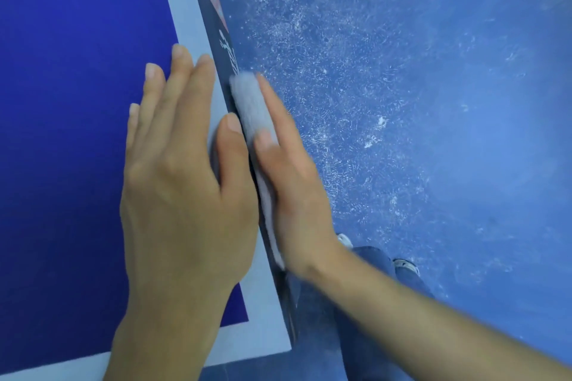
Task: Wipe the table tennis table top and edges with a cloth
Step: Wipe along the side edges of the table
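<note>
Flat-fingered, our right grip [288,170] presses the soft, light cloth [252,108] against the bench [77,71] edge at 12 o'clock; left grip [182,170] rests released on top.

both forearms bare to the frame's edge, no sleeves, watches, rings or bands in sight. the left hand [182,182] shows short, trimmed, unpainted nails, with tendons and knuckles standing out along its back. the right hand [294,189] is smeared by motion blur (its nails hard to make out). below, the person wears dark blue denim trousers [365,318], the weave soft and slightly faded. two shoes [407,266] peek out past the trouser legs, pale at the toe with darker trim; their detail is too small to tell.
</note>
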